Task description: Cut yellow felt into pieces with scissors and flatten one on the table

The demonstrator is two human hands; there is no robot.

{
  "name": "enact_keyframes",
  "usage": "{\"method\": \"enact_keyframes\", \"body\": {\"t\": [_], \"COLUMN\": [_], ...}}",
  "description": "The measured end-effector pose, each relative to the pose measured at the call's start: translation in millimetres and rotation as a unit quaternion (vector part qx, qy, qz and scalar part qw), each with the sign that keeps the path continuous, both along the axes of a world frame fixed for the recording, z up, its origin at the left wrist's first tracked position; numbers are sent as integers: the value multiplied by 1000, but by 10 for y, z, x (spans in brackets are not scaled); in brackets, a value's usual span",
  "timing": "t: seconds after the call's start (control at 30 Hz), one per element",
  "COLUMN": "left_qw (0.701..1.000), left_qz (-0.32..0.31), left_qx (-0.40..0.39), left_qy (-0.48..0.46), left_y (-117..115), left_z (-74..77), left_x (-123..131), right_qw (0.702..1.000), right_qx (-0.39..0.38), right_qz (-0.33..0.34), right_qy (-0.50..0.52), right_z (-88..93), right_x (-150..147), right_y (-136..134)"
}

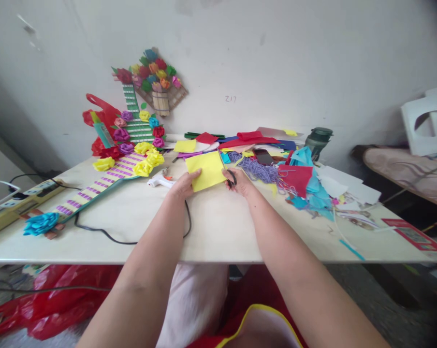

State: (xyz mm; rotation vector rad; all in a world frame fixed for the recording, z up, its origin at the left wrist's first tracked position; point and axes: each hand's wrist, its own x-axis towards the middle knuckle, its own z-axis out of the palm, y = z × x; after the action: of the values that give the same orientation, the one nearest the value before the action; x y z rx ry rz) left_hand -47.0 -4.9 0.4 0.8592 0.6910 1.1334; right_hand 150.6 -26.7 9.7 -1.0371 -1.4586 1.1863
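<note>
My left hand pinches the lower left edge of a yellow paper sheet held just above the table. My right hand grips black-handled scissors whose blades run up along the sheet's right edge. Both hands are closed around what they hold. A white glue gun lies just left of my left hand, its black cord looping toward the table's front edge.
A paper-flower craft strip stretches across the left side. Coloured paper scraps, purple yarn, a phone and a dark jar crowd the back right. A power strip sits far left, and a red bag lies under the table.
</note>
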Motion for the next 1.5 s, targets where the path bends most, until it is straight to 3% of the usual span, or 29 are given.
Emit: {"method": "enact_keyframes", "body": {"t": [0.67,1.5], "left_qw": [1000,1000], "left_qz": [-13,-19], "left_qx": [13,9], "left_qy": [12,16], "left_y": [-28,-4], "left_z": [15,-4], "left_x": [-5,-1], "right_qw": [1000,1000], "right_qx": [-9,9], "right_qz": [24,-4], "right_qy": [10,15], "right_z": [34,35], "right_x": [15,-19], "right_y": [-44,-25]}}
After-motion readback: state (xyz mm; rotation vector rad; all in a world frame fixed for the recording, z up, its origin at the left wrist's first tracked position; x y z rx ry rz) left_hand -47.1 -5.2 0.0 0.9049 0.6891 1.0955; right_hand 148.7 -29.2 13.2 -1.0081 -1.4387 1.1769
